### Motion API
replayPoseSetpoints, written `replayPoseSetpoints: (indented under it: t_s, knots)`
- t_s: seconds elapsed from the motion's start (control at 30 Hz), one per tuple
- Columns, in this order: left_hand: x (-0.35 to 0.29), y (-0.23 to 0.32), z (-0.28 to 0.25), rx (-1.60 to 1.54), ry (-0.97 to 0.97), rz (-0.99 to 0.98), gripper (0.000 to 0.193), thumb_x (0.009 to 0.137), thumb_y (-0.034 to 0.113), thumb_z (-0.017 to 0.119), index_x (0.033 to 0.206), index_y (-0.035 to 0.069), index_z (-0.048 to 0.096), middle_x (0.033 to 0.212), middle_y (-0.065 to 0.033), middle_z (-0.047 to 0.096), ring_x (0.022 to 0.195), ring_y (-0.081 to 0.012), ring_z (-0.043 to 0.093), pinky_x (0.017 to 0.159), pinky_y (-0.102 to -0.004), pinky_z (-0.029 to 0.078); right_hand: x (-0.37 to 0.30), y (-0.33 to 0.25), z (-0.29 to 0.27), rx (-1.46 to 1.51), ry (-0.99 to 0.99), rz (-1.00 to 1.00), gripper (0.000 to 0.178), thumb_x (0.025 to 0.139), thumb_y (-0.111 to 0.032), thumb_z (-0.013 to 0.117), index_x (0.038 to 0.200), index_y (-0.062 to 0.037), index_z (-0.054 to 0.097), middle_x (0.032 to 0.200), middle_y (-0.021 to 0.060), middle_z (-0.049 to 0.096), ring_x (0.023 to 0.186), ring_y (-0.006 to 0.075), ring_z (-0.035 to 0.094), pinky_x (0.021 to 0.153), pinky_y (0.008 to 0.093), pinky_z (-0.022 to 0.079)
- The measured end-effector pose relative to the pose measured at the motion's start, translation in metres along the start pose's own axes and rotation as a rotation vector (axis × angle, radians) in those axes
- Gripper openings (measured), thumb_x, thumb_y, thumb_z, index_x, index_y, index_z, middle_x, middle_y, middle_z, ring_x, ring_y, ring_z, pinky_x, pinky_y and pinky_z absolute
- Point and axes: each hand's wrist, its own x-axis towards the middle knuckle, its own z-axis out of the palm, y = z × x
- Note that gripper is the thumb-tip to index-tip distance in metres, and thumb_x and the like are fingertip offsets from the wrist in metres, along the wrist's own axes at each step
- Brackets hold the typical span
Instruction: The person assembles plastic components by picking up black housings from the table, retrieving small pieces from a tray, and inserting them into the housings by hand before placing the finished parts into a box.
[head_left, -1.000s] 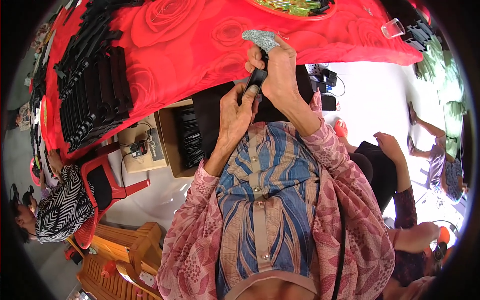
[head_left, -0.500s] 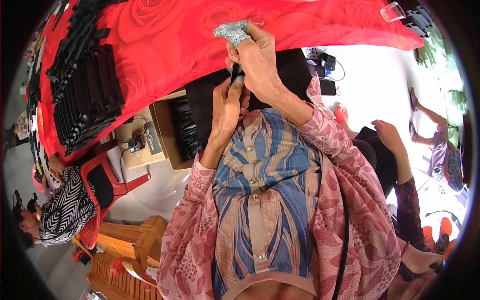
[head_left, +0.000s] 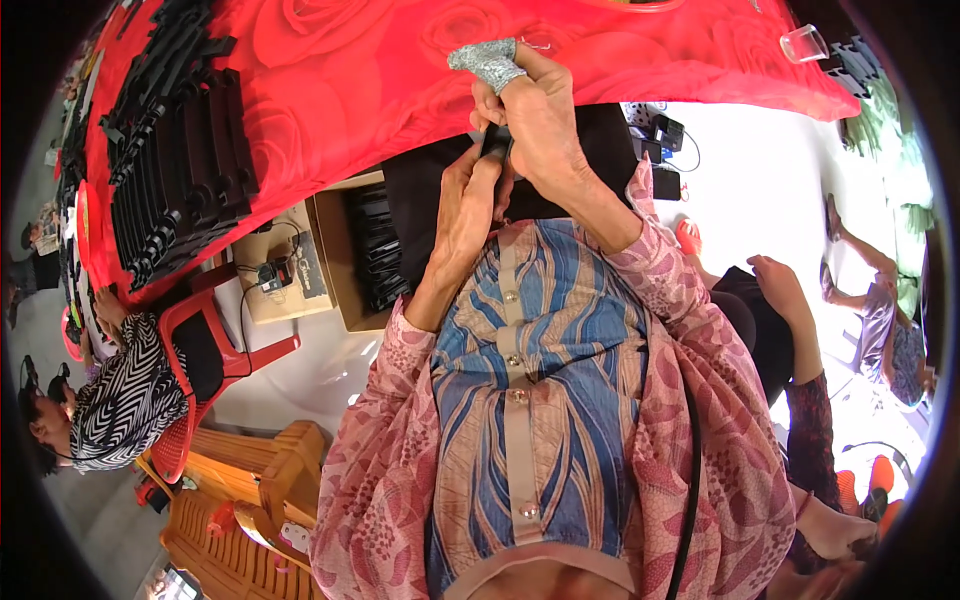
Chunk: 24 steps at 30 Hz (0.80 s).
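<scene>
A small black strip-like piece (head_left: 495,142) is pinched between my two hands, just beyond the front of my shirt; its exact kind does not show. My left hand (head_left: 464,205) is closed on its near end, with the fingers partly hidden. My right hand (head_left: 545,115) closes round its far end from the right. One digit of that hand is wrapped in silver-grey material (head_left: 488,64) and points left over the red cloth. Beneath the hands a black cloth (head_left: 412,215) hangs down.
A red rose-patterned tablecloth (head_left: 340,90) covers the table ahead. Several black strips (head_left: 180,165) are stacked at its left, and a clear cup (head_left: 803,44) lies at right. Below are a cardboard box (head_left: 340,250) of black pieces and a red chair (head_left: 200,350). People sit at both sides.
Both hands have shifted slightly right in the picture, along with the surroundings. The left thumb lies differently, and more of the black piece's upper face shows between the hands.
</scene>
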Motion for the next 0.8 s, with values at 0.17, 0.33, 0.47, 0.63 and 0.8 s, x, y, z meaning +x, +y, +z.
replayPoseSetpoints:
  t_s: [0.17,0.33,0.47,0.63,0.8]
  knots:
    - [-0.007,0.028,0.003,0.213,-0.025,0.157,0.031,0.091,0.031,0.046,0.088,0.001,0.052,0.071,-0.0033,0.053,0.061,-0.0107,0.049,0.059,-0.0256,0.040,0.010,-0.026,0.000,0.122,-0.063,-0.066,0.019,0.086,0.000,0.048,0.089,0.0011,0.067,0.057,0.0011,0.048,0.048,0.0073,0.038,0.045,0.0256,0.038]
    - [-0.001,0.024,-0.013,-0.106,-0.244,0.147,0.044,0.098,0.039,0.044,0.103,-0.004,0.055,0.077,-0.0061,0.055,0.061,-0.0132,0.053,0.058,-0.0261,0.043,0.032,-0.037,-0.025,0.344,-0.184,0.064,0.021,0.090,-0.007,0.048,0.092,0.0011,0.067,0.062,0.0045,0.051,0.049,0.0115,0.039,0.051,0.0294,0.042]
    - [-0.004,0.029,-0.011,-0.401,-0.433,-0.057,0.052,0.098,0.043,0.043,0.106,-0.006,0.054,0.076,-0.0077,0.053,0.055,-0.0154,0.051,0.047,-0.0249,0.037,0.035,-0.049,-0.021,0.348,-0.200,0.129,0.016,0.090,-0.005,0.051,0.096,0.0024,0.064,0.073,0.0070,0.056,0.057,0.0148,0.050,0.056,0.0321,0.047]
    - [-0.002,0.031,-0.008,-0.527,-0.176,0.093,0.050,0.100,0.043,0.034,0.107,-0.002,0.053,0.074,-0.0086,0.053,0.055,-0.0169,0.051,0.049,-0.0268,0.038,0.019,-0.041,-0.009,-0.300,-0.023,-0.590,0.024,0.093,-0.011,0.052,0.113,0.0021,0.057,0.100,0.0103,0.060,0.085,0.0188,0.059,0.074,0.0331,0.050]
    - [0.002,0.035,-0.008,-0.493,0.163,0.146,0.044,0.102,0.038,0.033,0.113,0.001,0.054,0.095,-0.0088,0.061,0.083,-0.0200,0.059,0.076,-0.0342,0.048,-0.031,-0.020,-0.013,-1.049,-0.234,-0.733,0.034,0.074,0.004,0.062,0.108,0.0038,0.061,0.112,0.0185,0.056,0.092,0.0292,0.061,0.079,0.0346,0.051]
